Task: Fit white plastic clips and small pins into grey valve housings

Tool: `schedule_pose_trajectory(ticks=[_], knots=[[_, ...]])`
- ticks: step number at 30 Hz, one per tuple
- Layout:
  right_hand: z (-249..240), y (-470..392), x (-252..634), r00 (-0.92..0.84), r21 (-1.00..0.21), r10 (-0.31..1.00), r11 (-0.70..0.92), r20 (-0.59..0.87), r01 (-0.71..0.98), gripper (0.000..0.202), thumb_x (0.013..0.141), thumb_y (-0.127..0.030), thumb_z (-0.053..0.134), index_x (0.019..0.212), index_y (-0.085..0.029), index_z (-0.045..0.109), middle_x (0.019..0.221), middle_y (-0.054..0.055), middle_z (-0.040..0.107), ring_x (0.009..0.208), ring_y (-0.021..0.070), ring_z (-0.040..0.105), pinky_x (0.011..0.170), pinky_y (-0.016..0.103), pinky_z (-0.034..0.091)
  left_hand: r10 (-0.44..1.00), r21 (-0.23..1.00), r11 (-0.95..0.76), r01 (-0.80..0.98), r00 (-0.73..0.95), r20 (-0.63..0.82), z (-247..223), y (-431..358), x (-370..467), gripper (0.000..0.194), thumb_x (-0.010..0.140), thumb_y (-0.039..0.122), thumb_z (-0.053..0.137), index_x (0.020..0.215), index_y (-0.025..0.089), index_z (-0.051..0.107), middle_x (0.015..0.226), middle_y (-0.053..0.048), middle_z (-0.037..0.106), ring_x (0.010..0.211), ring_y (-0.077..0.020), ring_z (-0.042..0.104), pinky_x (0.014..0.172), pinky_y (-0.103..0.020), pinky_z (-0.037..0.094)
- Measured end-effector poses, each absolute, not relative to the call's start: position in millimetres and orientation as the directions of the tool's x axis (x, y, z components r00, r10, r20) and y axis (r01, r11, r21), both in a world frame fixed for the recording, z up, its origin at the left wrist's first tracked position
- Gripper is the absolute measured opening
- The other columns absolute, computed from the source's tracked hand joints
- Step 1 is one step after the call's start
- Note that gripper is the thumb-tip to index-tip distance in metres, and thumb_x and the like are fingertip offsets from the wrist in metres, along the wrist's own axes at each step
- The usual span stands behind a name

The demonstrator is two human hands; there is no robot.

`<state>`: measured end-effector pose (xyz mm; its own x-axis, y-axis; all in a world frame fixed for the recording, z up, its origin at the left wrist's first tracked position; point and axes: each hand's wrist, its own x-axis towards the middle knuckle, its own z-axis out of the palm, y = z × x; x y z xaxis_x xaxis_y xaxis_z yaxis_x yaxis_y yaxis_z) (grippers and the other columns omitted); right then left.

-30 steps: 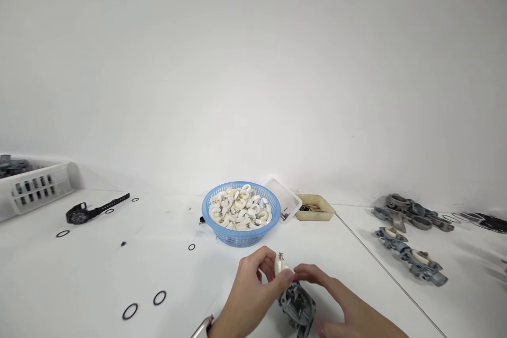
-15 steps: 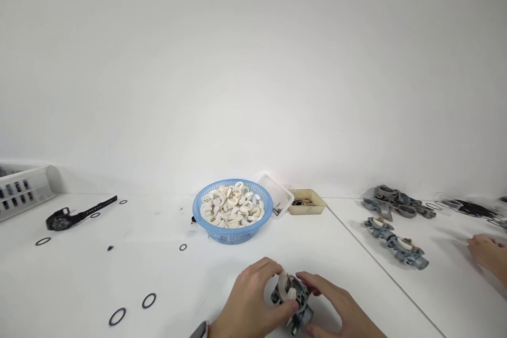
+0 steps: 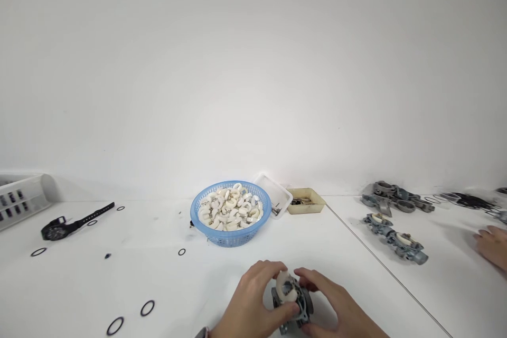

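Observation:
At the bottom centre, my left hand (image 3: 253, 301) pinches a white C-shaped carburetor float (image 3: 282, 287) between thumb and fingers. The float lies against the open face of a grey metal carburetor body (image 3: 304, 303). My right hand (image 3: 336, 301) grips the body from the right, fingers curled round its far side and thumb low at the near side. Whether the float is seated in the body I cannot tell. Beyond my hands stands a blue basket (image 3: 232, 240) heaped with similar white floats (image 3: 229, 208).
Black rubber rings (image 3: 115, 326) and a black wristwatch (image 3: 55, 229) lie at left, near a white crate (image 3: 24, 203). Behind the basket are a white tray (image 3: 273, 190) and a yellowish tray (image 3: 307, 208). At right lie carburetor bodies (image 3: 404, 245) and another person's hand (image 3: 493, 245).
The carburetor body has turned a little in my hands, with the float still pinched. The other person's hand at right has shifted slightly. My view has tilted a little.

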<state>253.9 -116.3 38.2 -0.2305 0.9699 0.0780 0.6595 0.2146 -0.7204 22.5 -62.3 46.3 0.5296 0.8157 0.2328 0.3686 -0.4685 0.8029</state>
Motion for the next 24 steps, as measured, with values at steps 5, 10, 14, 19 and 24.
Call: schedule_pose_trajectory(ticks=[5, 10, 14, 19, 24], knots=[[57, -128, 244, -0.209, -0.783, 0.977, 0.166, 0.048, 0.599, 0.071, 0.074, -0.017, 0.073, 0.141, -0.033, 0.058, 0.142, 0.003, 0.061, 0.132, 0.029, 0.055, 0.111, 0.036, 0.046, 0.778, 0.757, -0.541, 0.366, 0.561, 0.284, 47, -61, 27, 0.04, 0.072, 0.02, 0.085, 0.108, 0.024, 0.069, 0.109, -0.004, 0.062, 0.104, -0.0253, 0.058, 0.091, -0.034, 0.047], [53, -119, 251, -0.213, -0.767, 0.974, 0.19, 0.072, 0.613, 0.088, 0.064, -0.028, 0.087, 0.146, -0.029, 0.055, 0.14, 0.007, 0.061, 0.131, 0.0338, 0.054, 0.113, 0.041, 0.043, 0.777, 0.765, -0.527, 0.37, 0.574, 0.258, 42, -61, 29, 0.046, 0.071, 0.023, 0.088, 0.112, 0.025, 0.068, 0.113, -0.004, 0.059, 0.106, -0.025, 0.057, 0.092, -0.035, 0.046], [49, -110, 259, -0.216, -0.744, 0.976, 0.154, 0.013, 0.65, 0.097, 0.062, -0.03, 0.089, 0.151, -0.032, 0.051, 0.134, 0.007, 0.064, 0.128, 0.0341, 0.056, 0.114, 0.045, 0.043, 0.768, 0.759, -0.543, 0.36, 0.578, 0.275, 41, -63, 33, 0.046, 0.069, 0.022, 0.089, 0.111, 0.023, 0.07, 0.11, -0.005, 0.06, 0.102, -0.0258, 0.058, 0.091, -0.036, 0.047], [35, -105, 263, -0.202, -0.725, 0.978, 0.17, 0.044, 0.667, 0.09, 0.067, -0.031, 0.083, 0.151, -0.033, 0.051, 0.131, 0.007, 0.066, 0.124, 0.0324, 0.059, 0.112, 0.046, 0.044, 0.757, 0.763, -0.558, 0.325, 0.575, 0.309, 39, -63, 39, 0.045, 0.065, 0.011, 0.082, 0.108, 0.021, 0.072, 0.106, -0.005, 0.063, 0.098, -0.0253, 0.06, 0.09, -0.037, 0.048], [24, -102, 265, -0.189, -0.714, 0.979, 0.187, 0.077, 0.675, 0.088, 0.066, -0.034, 0.083, 0.149, -0.032, 0.053, 0.13, 0.008, 0.067, 0.123, 0.0331, 0.06, 0.112, 0.046, 0.044, 0.77, 0.767, -0.544, 0.341, 0.567, 0.294, 41, -63, 37, 0.042, 0.066, 0.016, 0.081, 0.107, 0.024, 0.073, 0.11, -0.006, 0.06, 0.102, -0.026, 0.058, 0.092, -0.037, 0.048]])
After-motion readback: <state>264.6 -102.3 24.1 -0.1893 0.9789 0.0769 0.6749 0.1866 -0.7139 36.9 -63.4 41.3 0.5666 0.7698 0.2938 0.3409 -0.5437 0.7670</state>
